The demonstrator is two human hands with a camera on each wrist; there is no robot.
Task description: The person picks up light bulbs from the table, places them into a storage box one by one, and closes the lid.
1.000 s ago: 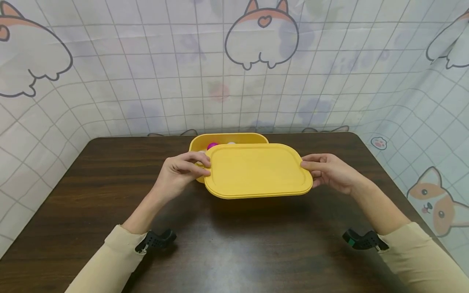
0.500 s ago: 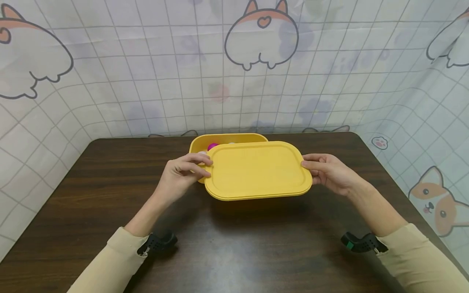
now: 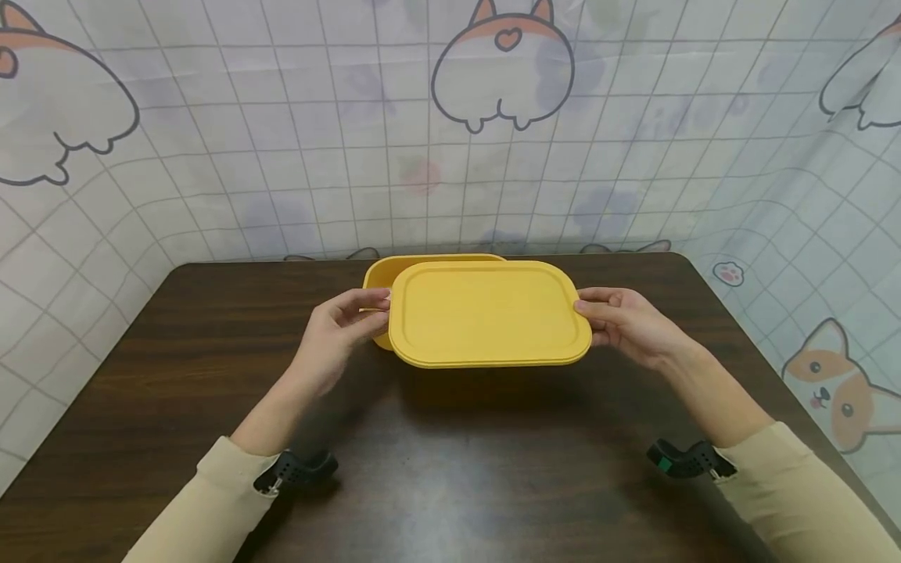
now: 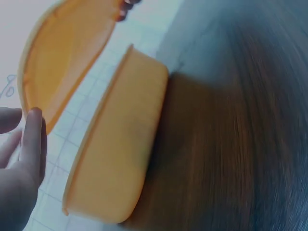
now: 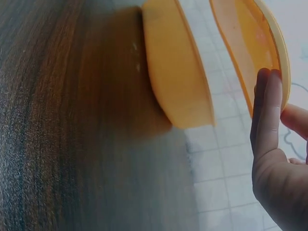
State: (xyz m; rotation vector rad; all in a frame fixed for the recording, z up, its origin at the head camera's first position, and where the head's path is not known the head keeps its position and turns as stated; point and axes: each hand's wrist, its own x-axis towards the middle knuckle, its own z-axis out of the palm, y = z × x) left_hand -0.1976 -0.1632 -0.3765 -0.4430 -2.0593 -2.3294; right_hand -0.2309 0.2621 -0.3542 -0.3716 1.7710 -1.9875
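A yellow lid with rounded corners is held up between both hands, overlapping most of the yellow box in the head view. My left hand pinches its left end, and my right hand grips the right end between thumb and fingers. Both wrist views show a gap between the raised lid and the rim of the box, which stands on the table. The inside of the box is almost wholly hidden behind the lid in the head view.
The dark wooden table ends at a patterned cloth wall close behind the box. Black bands are worn at both wrists, over light sleeves.
The lid has risen a little toward the back and shifted slightly left, with both hands still holding it. The coloured balls seen earlier in the box are now covered from view.
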